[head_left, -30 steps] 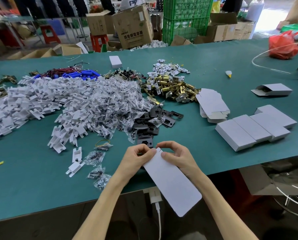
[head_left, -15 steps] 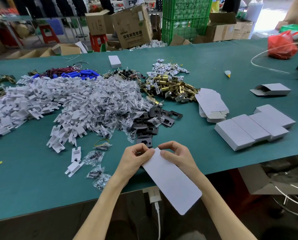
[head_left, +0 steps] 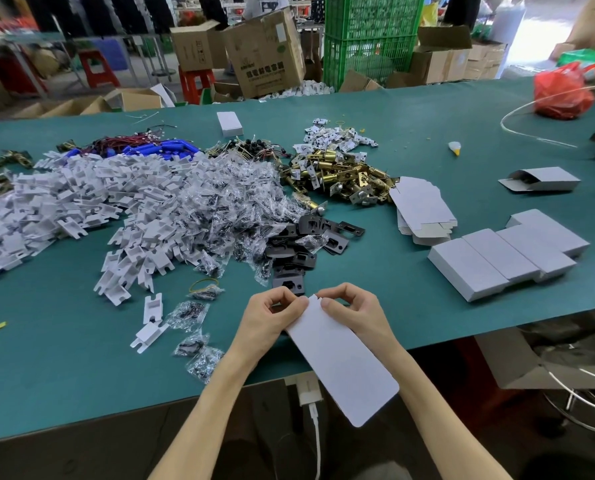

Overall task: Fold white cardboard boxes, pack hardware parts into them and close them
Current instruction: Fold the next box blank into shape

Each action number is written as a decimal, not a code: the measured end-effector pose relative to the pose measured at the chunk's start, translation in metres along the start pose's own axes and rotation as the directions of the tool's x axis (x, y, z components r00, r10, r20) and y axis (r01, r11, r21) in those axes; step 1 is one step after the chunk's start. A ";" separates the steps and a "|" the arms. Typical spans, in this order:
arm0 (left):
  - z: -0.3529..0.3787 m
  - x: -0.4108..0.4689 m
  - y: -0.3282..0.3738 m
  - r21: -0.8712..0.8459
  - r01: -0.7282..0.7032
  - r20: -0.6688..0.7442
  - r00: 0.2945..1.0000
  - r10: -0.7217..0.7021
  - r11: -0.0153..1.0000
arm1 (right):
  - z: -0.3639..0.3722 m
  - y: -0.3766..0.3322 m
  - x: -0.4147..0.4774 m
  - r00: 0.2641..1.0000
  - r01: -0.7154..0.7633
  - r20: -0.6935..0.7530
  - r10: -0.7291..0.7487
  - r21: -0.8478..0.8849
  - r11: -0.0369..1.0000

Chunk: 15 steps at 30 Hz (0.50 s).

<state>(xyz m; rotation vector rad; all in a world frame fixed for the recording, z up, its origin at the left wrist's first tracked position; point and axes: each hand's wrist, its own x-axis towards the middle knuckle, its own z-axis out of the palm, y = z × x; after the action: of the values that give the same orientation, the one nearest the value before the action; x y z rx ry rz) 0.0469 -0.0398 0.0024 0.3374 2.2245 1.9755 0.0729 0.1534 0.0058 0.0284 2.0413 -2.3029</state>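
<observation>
White box point(head_left: 341, 362) (flat) pinched between both hands point(head_left: 271, 317) point(head_left: 353, 315).

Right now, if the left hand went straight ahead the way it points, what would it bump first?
Probably the black metal plates just beyond the left hand, which pinches the white cardboard box. Height is unclear, so it might pass over them.

Matt white cardboard box point(head_left: 341, 362)
</observation>
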 end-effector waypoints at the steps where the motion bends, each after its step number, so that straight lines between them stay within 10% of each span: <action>1: 0.000 0.000 0.000 0.000 0.003 0.001 1.000 -0.003 1.000 | 0.000 0.000 0.000 1.000 -0.001 0.003 0.001 -0.007 1.000; 15: 0.004 0.000 0.003 0.030 0.006 -0.025 1.000 -0.006 1.000 | -0.002 0.002 0.003 0.999 -0.010 0.035 0.010 -0.011 1.000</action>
<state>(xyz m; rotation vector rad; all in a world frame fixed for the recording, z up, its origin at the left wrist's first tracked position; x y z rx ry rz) 0.0479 -0.0355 0.0046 0.3106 2.2697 1.9560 0.0700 0.1549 0.0031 -0.0025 2.0325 -2.2695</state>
